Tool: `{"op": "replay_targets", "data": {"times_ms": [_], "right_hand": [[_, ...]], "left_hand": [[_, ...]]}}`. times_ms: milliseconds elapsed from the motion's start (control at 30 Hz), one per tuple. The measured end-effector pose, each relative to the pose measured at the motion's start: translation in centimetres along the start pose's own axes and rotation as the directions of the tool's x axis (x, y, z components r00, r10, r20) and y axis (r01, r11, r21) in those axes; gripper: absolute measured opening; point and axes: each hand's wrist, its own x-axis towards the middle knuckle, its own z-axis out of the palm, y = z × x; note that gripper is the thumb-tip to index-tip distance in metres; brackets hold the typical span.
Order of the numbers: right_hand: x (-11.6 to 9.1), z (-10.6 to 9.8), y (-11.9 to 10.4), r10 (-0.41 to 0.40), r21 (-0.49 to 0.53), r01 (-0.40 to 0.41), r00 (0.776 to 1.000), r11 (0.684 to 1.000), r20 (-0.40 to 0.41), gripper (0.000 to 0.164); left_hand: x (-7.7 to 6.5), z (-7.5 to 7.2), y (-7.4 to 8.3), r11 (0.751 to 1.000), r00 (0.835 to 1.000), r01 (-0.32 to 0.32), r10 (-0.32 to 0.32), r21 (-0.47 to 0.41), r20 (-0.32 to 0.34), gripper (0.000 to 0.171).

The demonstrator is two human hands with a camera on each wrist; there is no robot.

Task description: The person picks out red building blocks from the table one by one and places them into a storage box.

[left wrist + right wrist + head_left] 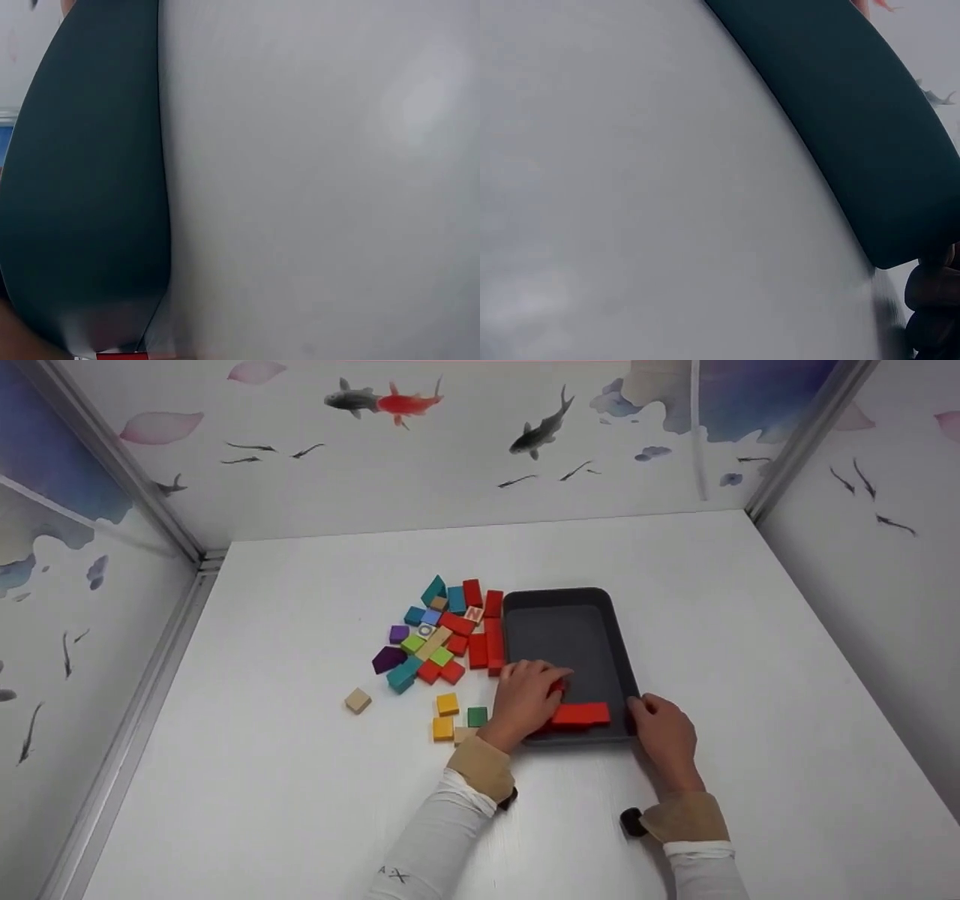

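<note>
A dark grey tray [622,660] lies on the white table; its side wall [90,172] fills much of the left wrist view, and its outer wall [855,127] crosses the right wrist view. Over the tray's front left part, my left hand [521,697] holds a small red block [556,687], mostly hidden by the fingers. Just in front of it, a longer red block [581,715] lies along the tray's near end. My right hand [666,735] grips the tray's right rim close to the front corner, thumb on the rim.
Left of the tray is a cluster of coloured blocks, including a long red block [494,645], a teal block [405,675] and a purple block [388,660]. Nearer are yellow blocks [447,704] and a green block [477,716]. A plain wooden cube [358,701] sits apart. Printed panels enclose the table.
</note>
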Motion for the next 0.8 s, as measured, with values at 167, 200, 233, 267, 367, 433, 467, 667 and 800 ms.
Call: {"op": "replay_targets", "data": {"times_ms": [167,200,233,267,367,433,467,667,800], "right_hand": [[0.0,0.0,-0.5,0.006,0.0,-0.006,1.0,1.0,-0.006,0.036],[0.0,0.0,-0.5,0.012,-0.005,-0.012,1.0,1.0,-0.004,0.035],[-0.1,-0.1,-0.5,0.021,-0.008,-0.021,1.0,1.0,-0.005,0.035],[-0.1,-0.2,-0.4,0.031,-0.009,-0.031,0.999,0.999,-0.007,0.035],[-0.3,-0.4,-0.2,0.036,-0.008,-0.036,0.999,0.999,-0.013,0.035],[-0.3,-0.3,-0.1,0.027,-0.001,-0.027,0.999,1.0,-0.023,0.035],[-0.3,-0.2,-0.2,0.024,0.002,-0.024,0.999,1.0,-0.026,0.035],[-0.1,-0.1,-0.1,0.012,-0.011,-0.012,1.0,1.0,-0.008,0.036],[0.0,-0.7,0.3,0.016,-0.014,-0.016,1.0,1.0,-0.012,0.035]], "left_hand": [[-0.1,-0.6,-0.2,0.99,0.999,0.032,-0.035,-0.134,-0.019,0.041],[-0.1,-0.8,-0.2,0.985,0.999,0.038,-0.043,-0.169,-0.027,0.041],[-0.2,-0.9,-0.2,0.979,0.998,0.042,-0.051,-0.199,-0.037,0.041],[-0.3,-1.1,-0.2,0.974,0.997,0.046,-0.059,-0.223,-0.051,0.041],[-0.7,-1.8,-0.5,0.964,0.99,0.058,-0.089,-0.258,-0.109,0.04],[-1.1,-2.4,-1.1,0.964,0.983,0.073,-0.113,-0.254,-0.145,0.039],[-1.3,-2.8,-1.5,0.966,0.979,0.085,-0.127,-0.246,-0.162,0.039],[-2.1,-4.8,-4.7,0.954,0.937,0.242,-0.278,-0.179,-0.21,0.041],[-1.9,-6.3,-6.9,0.918,0.894,0.36,-0.39,-0.166,-0.222,0.041]]}}
